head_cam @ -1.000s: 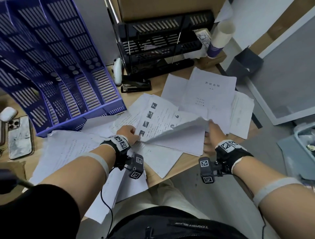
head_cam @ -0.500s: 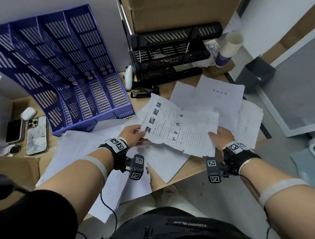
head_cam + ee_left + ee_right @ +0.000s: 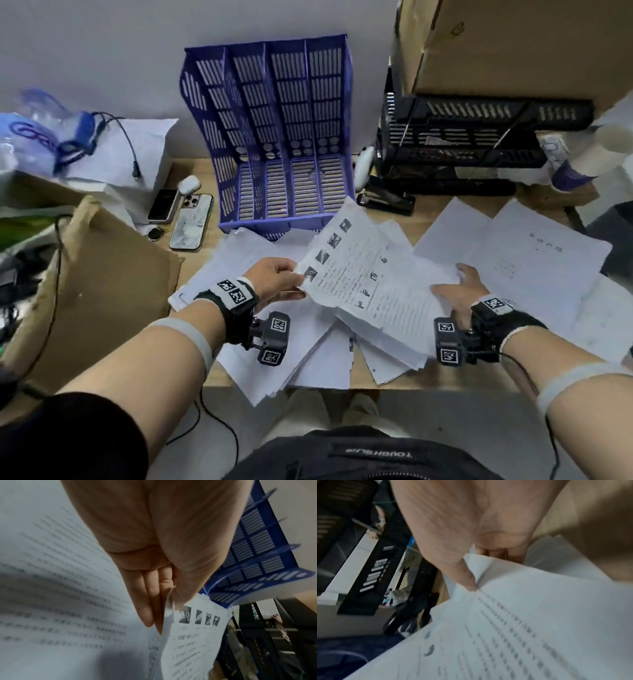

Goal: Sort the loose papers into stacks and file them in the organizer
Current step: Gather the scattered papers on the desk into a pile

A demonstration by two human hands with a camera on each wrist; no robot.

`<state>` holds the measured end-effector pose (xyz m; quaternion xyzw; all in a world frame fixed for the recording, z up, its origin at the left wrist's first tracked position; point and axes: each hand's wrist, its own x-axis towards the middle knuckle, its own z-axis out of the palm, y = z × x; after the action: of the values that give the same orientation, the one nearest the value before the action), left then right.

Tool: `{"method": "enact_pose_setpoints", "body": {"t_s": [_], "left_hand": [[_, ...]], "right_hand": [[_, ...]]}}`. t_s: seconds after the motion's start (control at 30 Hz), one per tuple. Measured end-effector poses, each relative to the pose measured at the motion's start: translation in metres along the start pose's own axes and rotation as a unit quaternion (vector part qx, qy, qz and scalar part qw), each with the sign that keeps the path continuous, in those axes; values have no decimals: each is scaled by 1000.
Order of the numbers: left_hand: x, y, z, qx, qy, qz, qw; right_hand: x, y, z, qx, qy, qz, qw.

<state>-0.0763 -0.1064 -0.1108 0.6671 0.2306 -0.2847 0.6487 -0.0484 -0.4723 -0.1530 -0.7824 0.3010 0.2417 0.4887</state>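
1. The left hand (image 3: 274, 279) pinches the left edge of a sheaf of printed papers (image 3: 370, 284), thumb on top and fingers (image 3: 150, 588) beneath, as the left wrist view shows; the top sheet carries a row of small dark pictures along that edge.
2. The right hand (image 3: 460, 291) grips the opposite edge of the same sheaf, thumb (image 3: 458, 572) pressed on the upper face and the fingers curled under; the paper buckles a little at the thumb.
3. The sheaf is held between both hands just above the counter (image 3: 363, 383), tilted, with its far corner reaching toward the foot of the purple organizer (image 3: 274, 137).
4. The purple organizer stands upright against the wall, its four slotted compartments facing the person; no paper shows in them.
5. Loose papers (image 3: 308, 359) lie spread under and around the sheaf; more white sheets (image 3: 513, 257) lie to the right, overlapping each other.
6. A black tray rack (image 3: 479, 144) stands right of the organizer, under a cardboard box (image 3: 513, 44); a black stapler (image 3: 387, 202) lies in front of it.
7. Two phones (image 3: 186, 219) lie left of the organizer, beside a brown cardboard flap (image 3: 102, 274); a paper cup (image 3: 582, 161) lies tipped at the far right.
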Motion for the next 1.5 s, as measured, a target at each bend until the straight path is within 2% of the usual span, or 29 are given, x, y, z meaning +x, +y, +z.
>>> {"method": "enact_pose_setpoints", "body": {"t_s": [0.1,0.17,0.27,0.37,0.47,0.57,0.63,0.73,0.8,0.9,1.0,1.07,1.17,1.23,1.3,1.33,1.4,1.5], "left_hand": [[-11,-18,-22,-12,47,11,999],[-17,-29,-34,-29,94,17,995],[-27,-38,-56,-42,166,24,985],[-35,-39,-84,-25,232,22,972],[-43,-38,-112,-35,320,15,947],[-46,-51,-137,-54,361,-19,931],[-50,-61,-143,-15,359,-74,930],[-55,-80,-144,105,319,-169,927],[-55,-91,-139,118,275,-201,933],[-54,-98,-129,87,245,-201,944],[-52,-98,-122,94,247,-182,947],[-49,-100,-122,88,238,-157,955],[-47,-104,-132,133,226,-148,954],[-48,-102,-140,131,251,-133,950],[-46,-101,-147,139,269,-114,946],[-45,-99,-148,141,272,-108,946],[-43,-96,-149,132,286,-106,943],[-41,-93,-148,129,302,-119,937]], "right_hand": [[-1,-12,18,-135,-13,-46,990],[-4,-21,28,-187,-56,-63,979],[-17,-40,41,-179,-166,-47,969],[-43,-53,64,-178,-310,-35,933],[-61,-62,99,-164,-354,-53,919],[-69,-67,139,-154,-337,-84,925],[-64,-67,163,-240,-284,-130,919],[-51,-67,182,-402,-142,-190,884],[-49,-68,189,-416,-140,-186,879],[-48,-63,198,-406,-164,-164,884],[-52,-59,205,-445,-174,-182,859],[-56,-54,209,-444,-211,-187,850],[-63,-45,211,-429,-273,-174,843],[-61,-42,209,-417,-235,-184,858],[-56,-45,202,-427,-116,-194,876],[-54,-44,196,-456,-61,-184,869],[-51,-40,185,-517,-3,-128,846],[-50,-28,177,-533,17,-60,844]]}}
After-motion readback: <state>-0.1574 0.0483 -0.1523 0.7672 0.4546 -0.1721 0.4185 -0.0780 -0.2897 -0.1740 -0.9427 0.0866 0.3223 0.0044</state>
